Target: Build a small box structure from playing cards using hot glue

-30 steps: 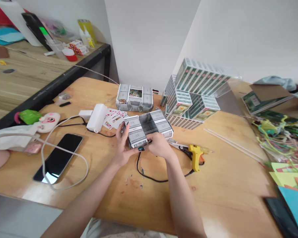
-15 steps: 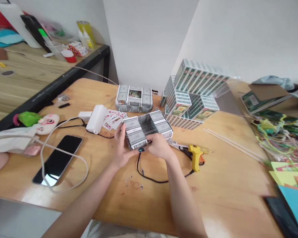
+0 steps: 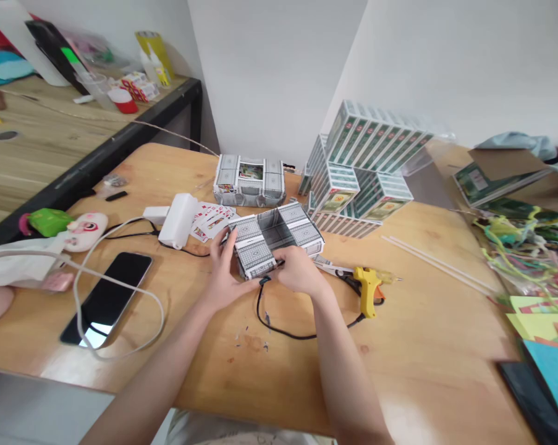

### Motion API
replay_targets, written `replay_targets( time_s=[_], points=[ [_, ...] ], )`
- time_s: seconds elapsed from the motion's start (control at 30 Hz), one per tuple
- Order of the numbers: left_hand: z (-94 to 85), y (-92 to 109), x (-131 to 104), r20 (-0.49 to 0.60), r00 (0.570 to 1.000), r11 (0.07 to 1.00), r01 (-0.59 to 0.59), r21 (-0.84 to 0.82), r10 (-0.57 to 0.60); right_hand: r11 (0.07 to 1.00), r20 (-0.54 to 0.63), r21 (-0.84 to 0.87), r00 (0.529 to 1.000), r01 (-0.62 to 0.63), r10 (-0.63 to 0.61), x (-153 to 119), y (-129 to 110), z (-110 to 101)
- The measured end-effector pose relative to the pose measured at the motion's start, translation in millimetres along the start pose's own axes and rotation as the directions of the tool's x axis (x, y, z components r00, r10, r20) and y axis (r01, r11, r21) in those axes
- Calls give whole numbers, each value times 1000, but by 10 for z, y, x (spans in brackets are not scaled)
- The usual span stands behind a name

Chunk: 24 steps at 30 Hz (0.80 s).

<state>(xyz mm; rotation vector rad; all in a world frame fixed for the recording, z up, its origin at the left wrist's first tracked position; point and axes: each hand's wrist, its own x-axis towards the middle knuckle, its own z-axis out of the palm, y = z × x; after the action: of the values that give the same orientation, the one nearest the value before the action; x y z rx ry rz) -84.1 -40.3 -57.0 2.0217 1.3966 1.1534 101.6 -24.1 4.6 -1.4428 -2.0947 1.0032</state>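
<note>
A box-like model built of grey-patterned playing cards (image 3: 301,226) sits on the table in front of me, with a dark recess in its middle. My left hand (image 3: 223,275) grips its left block, fingers along the left side and thumb at the front lower edge. At the front of the recess my right hand (image 3: 297,269) is closed, its fingers pressed to the inner front corner of that block; the fingertips are partly hidden. Behind it stands a similar playing-card model (image 3: 272,179) with a picture in its centre. Loose playing cards (image 3: 209,217) lie to the left.
To the right lie a yellow glue gun (image 3: 367,290), scissors (image 3: 332,269) and white glue sticks (image 3: 439,266). Stacked card packs (image 3: 376,139) stand at the back. A phone (image 3: 109,296), a white cable (image 3: 160,309) and a white power adapter (image 3: 179,219) are on the left.
Both hands keep nearly the same hold on the card model. My right hand has shifted very slightly; the whole view has tilted a little.
</note>
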Motion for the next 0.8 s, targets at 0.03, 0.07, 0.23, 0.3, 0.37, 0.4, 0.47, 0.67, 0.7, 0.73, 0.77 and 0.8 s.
replay_targets(
  time_s=[0.03,0.07,0.23,0.3,0.37,0.4,0.47,0.67,0.7,0.73,0.77,0.8],
  points=[
    [-4,-8,0,3,1000,1000,-3,7,3,1000,1,-4,1000,-2,2,0,-3,-3],
    [-7,-15,0,5,1000,1000,-10,13,10,1000,2,-9,1000,-5,5,0,-6,-7],
    [-10,-26,1,7,999,998,-43,55,43,1000,7,-26,1000,-7,7,0,-13,-11],
    [-4,-15,-2,0,998,996,-58,68,58,1000,1,-26,1000,5,-5,0,-10,-5],
    [3,-4,-7,7,998,995,-65,78,65,1000,-9,-28,1000,13,-13,1,-5,3],
    [6,-1,-10,14,998,994,-66,82,65,999,-14,-28,1000,15,-16,2,-1,7],
    [11,4,-16,32,997,994,-67,86,65,1000,-14,-21,1000,19,-20,5,5,15],
    [27,23,-26,-6,995,991,-94,93,95,999,25,37,1000,0,-1,-17,-23,1],
    [31,28,-27,-18,995,990,-97,99,99,999,36,42,999,-18,17,-36,-35,-21],
    [34,32,-28,-26,994,989,-101,104,104,998,44,48,998,-39,37,-62,-46,-52],
    [38,35,-30,-36,993,989,-106,106,110,997,42,58,998,-59,56,-94,-54,-92],
    [43,35,-32,-45,992,988,-115,105,120,995,29,73,997,-72,70,-130,-58,-140]
  ],
)
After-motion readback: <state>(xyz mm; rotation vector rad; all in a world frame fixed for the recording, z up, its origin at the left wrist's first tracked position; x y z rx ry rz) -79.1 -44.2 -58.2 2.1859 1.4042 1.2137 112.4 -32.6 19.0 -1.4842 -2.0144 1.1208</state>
